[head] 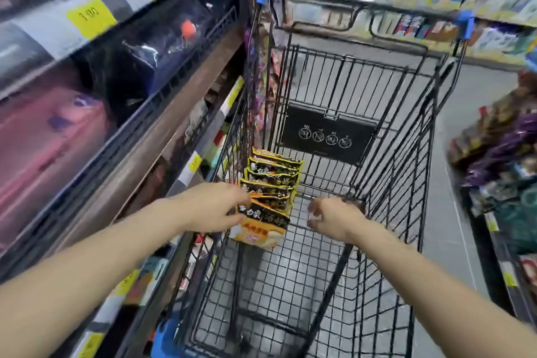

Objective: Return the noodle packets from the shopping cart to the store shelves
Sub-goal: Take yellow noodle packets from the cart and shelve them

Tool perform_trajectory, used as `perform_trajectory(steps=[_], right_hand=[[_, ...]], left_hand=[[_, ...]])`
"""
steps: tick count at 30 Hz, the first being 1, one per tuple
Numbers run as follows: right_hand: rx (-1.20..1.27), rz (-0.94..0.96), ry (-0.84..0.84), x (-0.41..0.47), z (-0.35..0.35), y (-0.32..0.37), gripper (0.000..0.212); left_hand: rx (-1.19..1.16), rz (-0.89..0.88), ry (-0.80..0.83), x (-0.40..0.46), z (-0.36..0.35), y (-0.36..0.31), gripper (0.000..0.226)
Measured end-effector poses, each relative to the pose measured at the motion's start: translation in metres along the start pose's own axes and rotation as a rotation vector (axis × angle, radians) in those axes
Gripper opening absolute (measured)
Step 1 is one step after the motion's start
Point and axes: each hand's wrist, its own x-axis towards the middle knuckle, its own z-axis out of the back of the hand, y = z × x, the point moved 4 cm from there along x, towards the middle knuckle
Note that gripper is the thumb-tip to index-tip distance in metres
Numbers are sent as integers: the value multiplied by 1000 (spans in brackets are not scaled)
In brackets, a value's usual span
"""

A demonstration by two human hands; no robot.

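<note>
Left hand (215,206) pinching the nearest packet (260,227) by its top edge, part-lifted from the row (271,177) standing along the cart's (406,131) left wall. Right hand (331,216) loosely curled, holding nothing — hovering over the basket. Best lifted straight up clear of the wire, then swung left to the shelves (151,131) — firm grip, no crushing.

Both bare forearms reached forward over the shopping cart (334,241). The left hand (212,206) hung above the cart's left wall, its fingers pinching a noodle packet (260,225). The right hand (331,216) hovered over the cart's basket, fingers loosely curled, holding nothing.
</note>
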Motion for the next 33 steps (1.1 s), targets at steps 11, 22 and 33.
perform_trajectory(steps=[11, 22, 33], right_hand=[[264, -223, 76, 116, -140, -8, 37], [1093, -403, -109, 158, -213, 1, 23], [1263, -449, -249, 144, -227, 12, 32]], left_hand=[[-81, -55, -198, 12, -60, 36, 25], [-9, -74, -393, 12, -78, 39, 13], [31, -60, -397, 11, -79, 37, 29]])
